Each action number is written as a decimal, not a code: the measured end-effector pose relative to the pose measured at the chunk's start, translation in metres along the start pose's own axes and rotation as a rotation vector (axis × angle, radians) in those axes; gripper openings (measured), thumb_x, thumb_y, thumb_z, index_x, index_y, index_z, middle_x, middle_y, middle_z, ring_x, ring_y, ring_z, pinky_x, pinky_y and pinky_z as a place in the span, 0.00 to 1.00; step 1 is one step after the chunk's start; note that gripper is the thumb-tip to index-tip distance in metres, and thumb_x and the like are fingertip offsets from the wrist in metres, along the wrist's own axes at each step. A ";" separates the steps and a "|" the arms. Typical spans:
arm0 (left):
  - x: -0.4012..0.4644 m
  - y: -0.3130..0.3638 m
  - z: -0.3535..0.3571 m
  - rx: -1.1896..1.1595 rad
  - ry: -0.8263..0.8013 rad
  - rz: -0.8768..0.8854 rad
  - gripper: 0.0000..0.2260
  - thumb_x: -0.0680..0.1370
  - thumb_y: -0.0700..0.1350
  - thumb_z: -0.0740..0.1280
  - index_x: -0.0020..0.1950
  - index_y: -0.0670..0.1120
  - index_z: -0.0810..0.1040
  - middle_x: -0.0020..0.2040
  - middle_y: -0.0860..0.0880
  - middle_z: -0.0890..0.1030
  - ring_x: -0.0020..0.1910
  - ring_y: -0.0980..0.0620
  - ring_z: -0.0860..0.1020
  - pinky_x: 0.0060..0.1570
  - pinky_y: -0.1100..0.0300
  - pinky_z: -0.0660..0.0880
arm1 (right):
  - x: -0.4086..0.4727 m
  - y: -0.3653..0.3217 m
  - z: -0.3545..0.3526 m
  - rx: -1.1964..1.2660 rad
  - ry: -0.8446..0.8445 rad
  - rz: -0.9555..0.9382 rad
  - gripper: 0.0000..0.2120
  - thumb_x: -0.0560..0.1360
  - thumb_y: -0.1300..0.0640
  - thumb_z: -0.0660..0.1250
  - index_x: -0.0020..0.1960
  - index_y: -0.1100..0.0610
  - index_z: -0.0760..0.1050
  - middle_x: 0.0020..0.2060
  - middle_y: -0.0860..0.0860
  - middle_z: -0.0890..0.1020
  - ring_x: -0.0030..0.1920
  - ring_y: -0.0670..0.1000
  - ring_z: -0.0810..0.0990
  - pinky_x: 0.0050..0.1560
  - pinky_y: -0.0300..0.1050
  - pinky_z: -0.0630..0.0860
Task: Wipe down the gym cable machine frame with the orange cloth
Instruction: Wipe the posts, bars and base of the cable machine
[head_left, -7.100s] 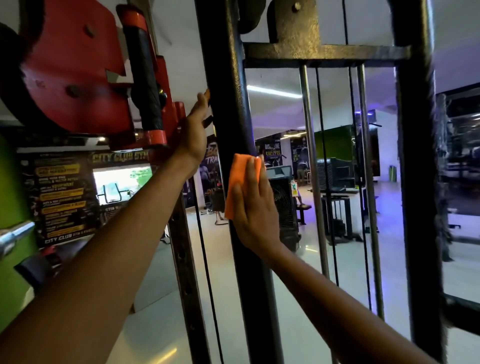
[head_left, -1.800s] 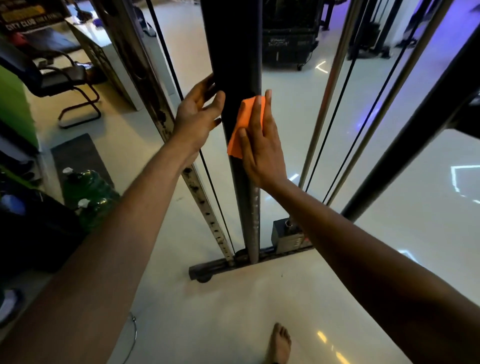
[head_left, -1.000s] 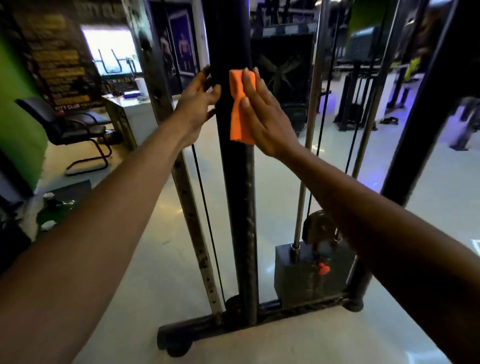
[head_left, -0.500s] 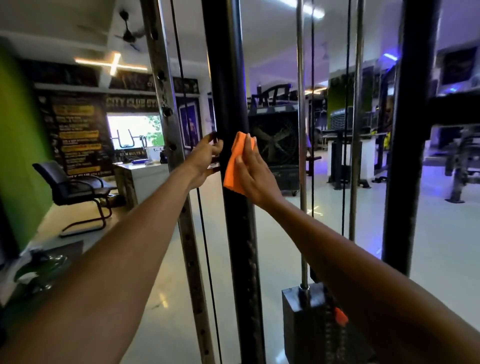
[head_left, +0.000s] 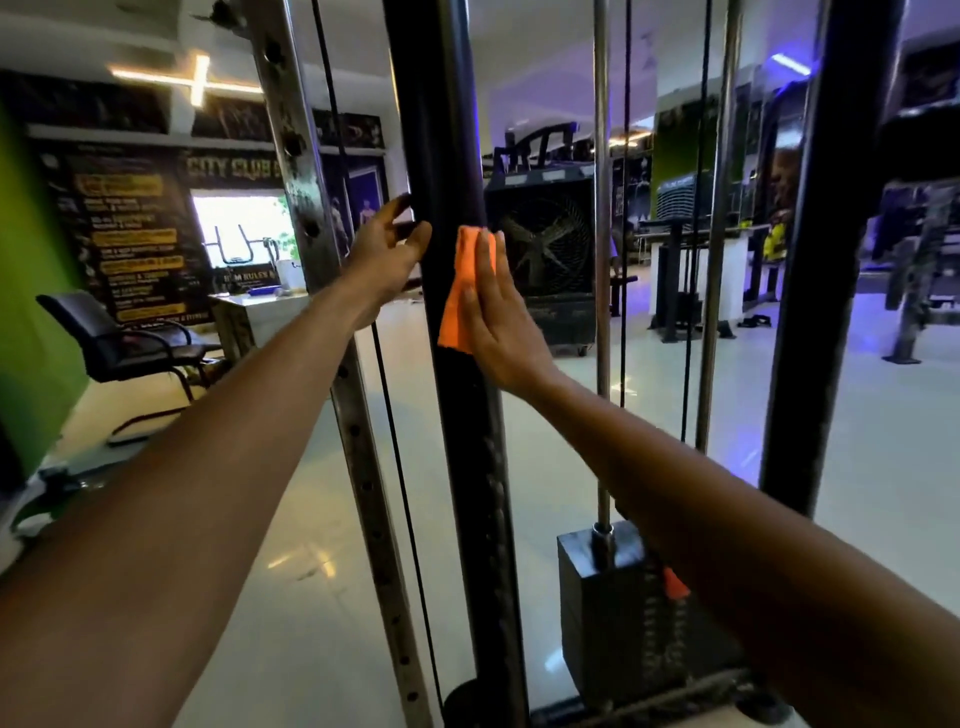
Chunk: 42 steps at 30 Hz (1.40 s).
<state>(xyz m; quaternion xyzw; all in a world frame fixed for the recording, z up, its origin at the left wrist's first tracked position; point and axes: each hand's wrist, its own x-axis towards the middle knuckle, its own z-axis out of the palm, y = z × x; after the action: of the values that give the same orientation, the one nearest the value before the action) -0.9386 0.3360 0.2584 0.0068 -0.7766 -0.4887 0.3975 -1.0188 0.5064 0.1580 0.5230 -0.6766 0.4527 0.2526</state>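
The right hand (head_left: 498, 317) presses the cloth (head_left: 457, 291) flat-fingered against the post (head_left: 457, 415); the cloth is pinned, not gripped. Soft, light and limp, it likely slips unless the palm bears evenly. The left hand (head_left: 387, 249) curls loosely round the post's far edge.

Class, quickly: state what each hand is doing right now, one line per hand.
Left hand: fingers curled round the black upright post.
Right hand: open, flat fingers pressing the orange cloth against that post.
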 end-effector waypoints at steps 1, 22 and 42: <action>-0.001 0.000 0.001 0.004 0.006 0.005 0.21 0.87 0.46 0.67 0.81 0.53 0.70 0.66 0.49 0.84 0.62 0.51 0.85 0.55 0.50 0.86 | -0.021 0.006 0.011 -0.010 -0.013 -0.003 0.34 0.89 0.38 0.50 0.85 0.35 0.30 0.86 0.41 0.32 0.86 0.62 0.54 0.69 0.74 0.76; -0.017 -0.012 0.005 -0.158 0.004 -0.053 0.20 0.86 0.49 0.68 0.79 0.53 0.74 0.70 0.51 0.82 0.69 0.50 0.81 0.58 0.50 0.85 | -0.021 -0.004 0.043 -0.035 0.199 0.005 0.34 0.90 0.46 0.58 0.89 0.49 0.44 0.87 0.49 0.35 0.87 0.58 0.39 0.82 0.69 0.60; -0.052 -0.041 0.013 -0.202 -0.002 -0.162 0.16 0.87 0.50 0.67 0.75 0.51 0.78 0.66 0.50 0.85 0.65 0.49 0.84 0.65 0.47 0.83 | -0.128 0.034 0.091 -0.062 0.112 0.063 0.34 0.90 0.45 0.56 0.89 0.49 0.42 0.87 0.48 0.33 0.88 0.60 0.44 0.72 0.71 0.76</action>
<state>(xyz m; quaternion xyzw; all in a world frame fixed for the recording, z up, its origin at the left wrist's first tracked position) -0.9270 0.3454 0.1922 0.0291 -0.7207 -0.5949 0.3548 -0.9970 0.4891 -0.0004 0.4671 -0.6911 0.4680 0.2917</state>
